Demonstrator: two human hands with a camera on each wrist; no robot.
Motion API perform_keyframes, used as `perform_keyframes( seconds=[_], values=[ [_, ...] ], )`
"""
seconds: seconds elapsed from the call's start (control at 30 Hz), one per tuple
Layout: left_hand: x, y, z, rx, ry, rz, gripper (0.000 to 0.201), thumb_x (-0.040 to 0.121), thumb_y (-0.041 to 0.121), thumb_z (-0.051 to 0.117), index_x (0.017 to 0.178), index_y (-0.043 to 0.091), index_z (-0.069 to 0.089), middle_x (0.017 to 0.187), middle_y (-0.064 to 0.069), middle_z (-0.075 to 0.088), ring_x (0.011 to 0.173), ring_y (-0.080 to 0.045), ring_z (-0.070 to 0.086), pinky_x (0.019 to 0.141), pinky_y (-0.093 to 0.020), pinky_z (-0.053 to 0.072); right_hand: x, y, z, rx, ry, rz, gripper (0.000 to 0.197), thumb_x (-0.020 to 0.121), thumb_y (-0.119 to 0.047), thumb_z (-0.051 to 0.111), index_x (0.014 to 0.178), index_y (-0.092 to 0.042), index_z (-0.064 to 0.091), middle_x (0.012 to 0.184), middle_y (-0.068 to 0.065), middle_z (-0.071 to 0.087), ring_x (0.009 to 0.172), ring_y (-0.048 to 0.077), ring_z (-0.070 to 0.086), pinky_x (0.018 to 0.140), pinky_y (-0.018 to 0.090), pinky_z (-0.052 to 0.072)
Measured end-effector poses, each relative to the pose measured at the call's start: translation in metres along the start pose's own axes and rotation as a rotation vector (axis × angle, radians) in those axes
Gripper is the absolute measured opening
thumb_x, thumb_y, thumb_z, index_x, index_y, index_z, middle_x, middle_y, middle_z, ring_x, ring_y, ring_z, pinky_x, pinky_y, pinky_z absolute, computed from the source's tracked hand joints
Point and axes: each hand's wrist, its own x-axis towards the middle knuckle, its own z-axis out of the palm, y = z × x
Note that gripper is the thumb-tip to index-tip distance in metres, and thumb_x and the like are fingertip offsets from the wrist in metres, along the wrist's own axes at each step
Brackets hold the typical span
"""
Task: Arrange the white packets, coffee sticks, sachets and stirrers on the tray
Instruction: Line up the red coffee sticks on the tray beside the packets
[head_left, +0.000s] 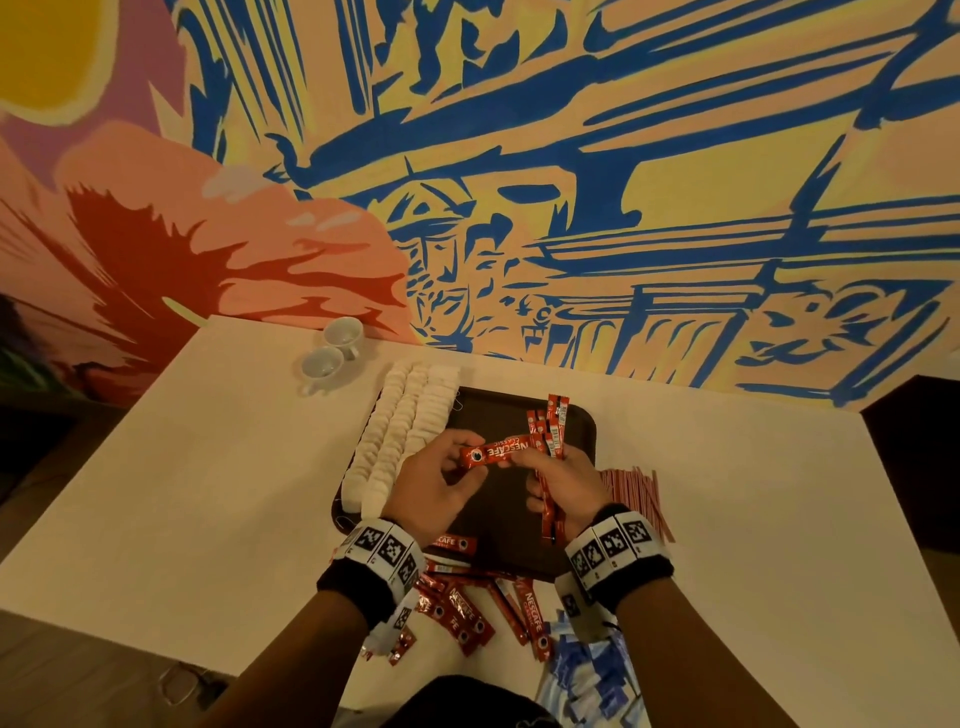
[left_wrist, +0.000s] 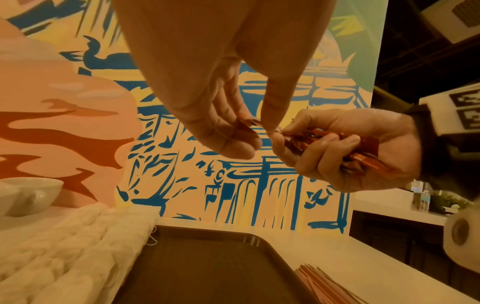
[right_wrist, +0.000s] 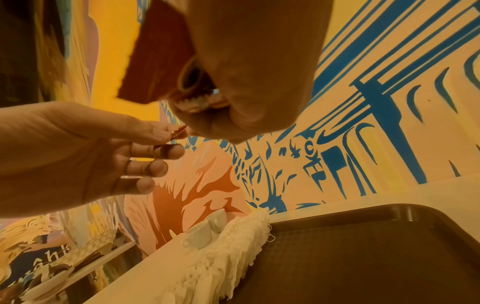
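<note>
left hand (head_left: 435, 486) pinching one coffee stick (head_left: 500, 451) over the tray (head_left: 579, 423), right hand (head_left: 566, 486) gripping a bunch of sticks (head_left: 548, 457), white packets (head_left: 402, 426) lined up alongside

Red coffee stick (head_left: 497, 451) crosswise above tray (head_left: 582, 421)

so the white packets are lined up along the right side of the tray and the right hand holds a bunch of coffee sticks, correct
Not quite: the head view shows the white packets along the left side of the tray. The right hand does hold a bunch of coffee sticks.
</note>
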Motion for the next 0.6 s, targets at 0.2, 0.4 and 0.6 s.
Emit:
perform_keyframes(
  seconds=[0.2,0.4,0.6],
  values=[
    [0.0,0.006,-0.006,-0.067,-0.007,-0.006,0.023,0.091,0.037,0.07,0.113,0.038,0.065,0.103,0.012,0.069,0.098,-0.003,0.064,0.089,-0.032,0.054,-0.003,-0.002,0.002,-0.017,0.006,-0.013,0.017,0.093,-0.014,0.072,0.107,-0.008,0.065,0.078,0.002,0.073,0.054,0.01,0.049,0.047,0.022,0.04],
    [-0.002,0.012,-0.013,-0.159,-0.088,-0.075,0.018,0.088,0.025,0.075,0.105,0.021,0.068,0.09,0.003,0.075,0.086,-0.009,0.07,0.084,-0.035,0.053,-0.003,-0.003,0.007,0.007,0.004,-0.049,0.013,0.091,-0.018,0.074,0.099,-0.011,0.067,0.081,0.004,0.07,0.053,0.01,0.048,0.046,0.022,0.039],
    [-0.008,0.014,-0.016,-0.216,-0.135,-0.106,0.022,0.089,0.02,0.074,0.108,0.015,0.066,0.089,0.0,0.076,0.081,-0.014,0.072,0.072,-0.023,0.055,-0.003,0.001,0.01,0.007,0.02,-0.051,0.021,0.089,-0.02,0.077,0.104,-0.009,0.067,0.087,0.009,0.068,0.053,0.01,0.048,0.046,0.023,0.039]
  ],
)
